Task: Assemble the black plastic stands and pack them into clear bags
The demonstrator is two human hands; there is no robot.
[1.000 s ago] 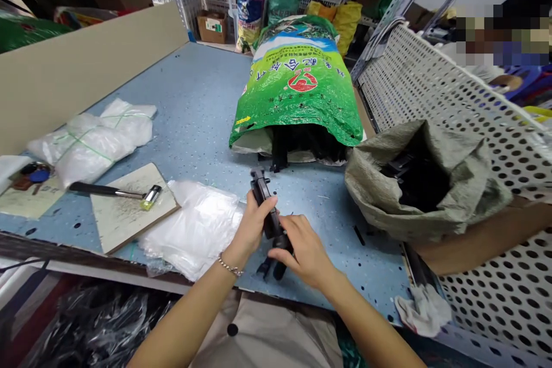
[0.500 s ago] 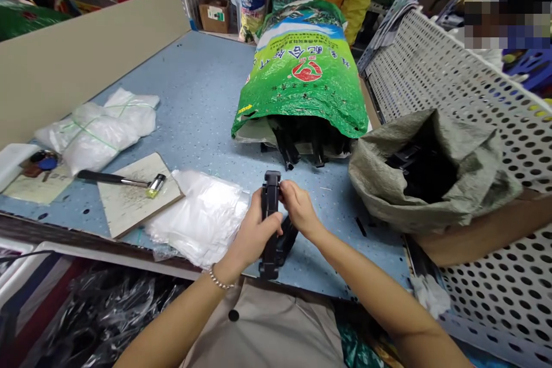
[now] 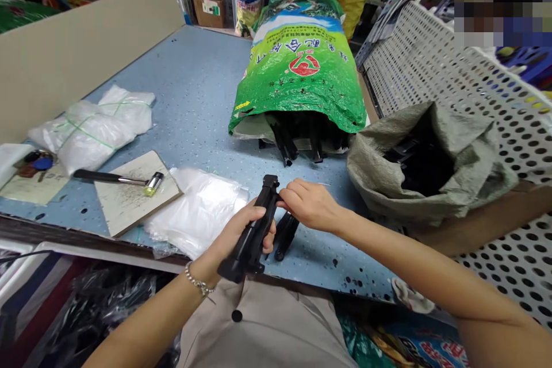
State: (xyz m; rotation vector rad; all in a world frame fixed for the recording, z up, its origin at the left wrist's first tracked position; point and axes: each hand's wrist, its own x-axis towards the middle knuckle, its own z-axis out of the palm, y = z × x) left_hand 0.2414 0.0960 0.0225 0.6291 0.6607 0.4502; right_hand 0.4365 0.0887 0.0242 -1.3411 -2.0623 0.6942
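Note:
A long black plastic part (image 3: 249, 241) with wider blocky ends tilts over the table's front edge, and my left hand (image 3: 235, 229) is wrapped round its middle. The fingers of my right hand (image 3: 311, 204) are closed at the upper right side of this part; what exactly they pinch is partly hidden. Just below my right hand, another black bar-shaped piece (image 3: 286, 237) lies on the table. Beyond both hands, a green printed sack (image 3: 297, 92) lies with its mouth towards me, and black bars (image 3: 284, 141) stick out of it.
A hammer (image 3: 116, 177) rests on a board (image 3: 133, 207) at the left. Clear plastic bags (image 3: 198, 207) lie beside my left hand, with a tied bundle (image 3: 81, 132) farther back. An open grey-green sack (image 3: 375, 184) of black parts stands right, by a perforated white panel (image 3: 409, 52).
The black part has turned, its lower end swinging left and towards me. My right hand has shifted slightly right, with its wrist swung outwards.

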